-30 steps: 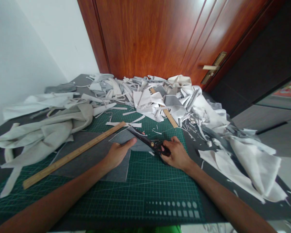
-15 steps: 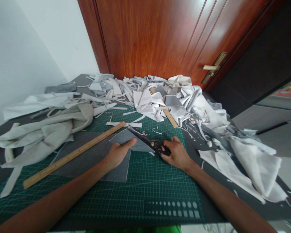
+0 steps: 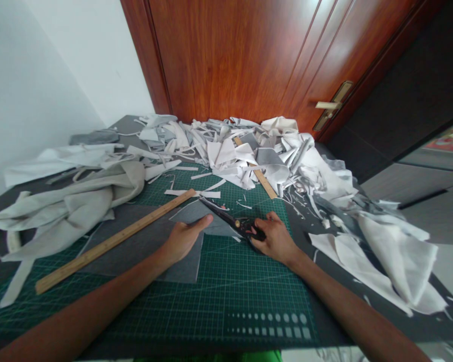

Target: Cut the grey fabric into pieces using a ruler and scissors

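My right hand (image 3: 277, 238) is closed round the handles of black scissors (image 3: 232, 219), whose blades point away to the upper left. The blades lie along the far edge of a small grey fabric piece (image 3: 221, 226). My left hand (image 3: 184, 239) grips the near left part of that piece, thumb on top and fingers mostly hidden. Under my left hand and forearm a larger grey fabric sheet (image 3: 181, 269) lies flat on the green cutting mat (image 3: 249, 286). Across the sheet rests a wooden ruler (image 3: 117, 239), its far end close to the scissor tips.
A heap of white and grey fabric scraps (image 3: 226, 156) spreads along the back, with a second wooden ruler (image 3: 264, 181) partly buried in it. Crumpled beige cloth (image 3: 71, 208) lies at left, white cloth pieces (image 3: 396, 256) at right. Behind the table stands a wooden door (image 3: 230, 60).
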`<state>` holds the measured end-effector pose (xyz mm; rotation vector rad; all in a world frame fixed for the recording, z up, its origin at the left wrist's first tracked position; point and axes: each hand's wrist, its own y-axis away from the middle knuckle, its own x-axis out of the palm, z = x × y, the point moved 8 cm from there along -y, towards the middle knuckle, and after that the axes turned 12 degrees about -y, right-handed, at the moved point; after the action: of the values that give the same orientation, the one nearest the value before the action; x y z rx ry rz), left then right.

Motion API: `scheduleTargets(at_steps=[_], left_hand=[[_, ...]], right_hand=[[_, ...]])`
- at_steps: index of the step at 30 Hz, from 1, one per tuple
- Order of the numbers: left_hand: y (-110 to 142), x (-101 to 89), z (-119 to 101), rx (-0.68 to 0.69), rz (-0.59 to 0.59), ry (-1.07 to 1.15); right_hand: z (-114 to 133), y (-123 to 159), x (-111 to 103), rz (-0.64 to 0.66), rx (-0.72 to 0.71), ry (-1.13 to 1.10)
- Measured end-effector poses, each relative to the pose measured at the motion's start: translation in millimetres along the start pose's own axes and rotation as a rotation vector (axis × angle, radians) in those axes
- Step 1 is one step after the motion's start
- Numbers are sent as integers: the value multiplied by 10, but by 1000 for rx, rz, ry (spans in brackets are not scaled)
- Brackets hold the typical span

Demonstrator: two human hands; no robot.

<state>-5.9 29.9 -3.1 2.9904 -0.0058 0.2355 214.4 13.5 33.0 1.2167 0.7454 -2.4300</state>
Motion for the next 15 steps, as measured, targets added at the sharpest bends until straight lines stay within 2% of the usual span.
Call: scheduleTargets(at_steps=[15], left_hand=[[-1, 4, 22, -22, 12, 25]], right_hand=[[4, -9, 0, 24, 4, 37]])
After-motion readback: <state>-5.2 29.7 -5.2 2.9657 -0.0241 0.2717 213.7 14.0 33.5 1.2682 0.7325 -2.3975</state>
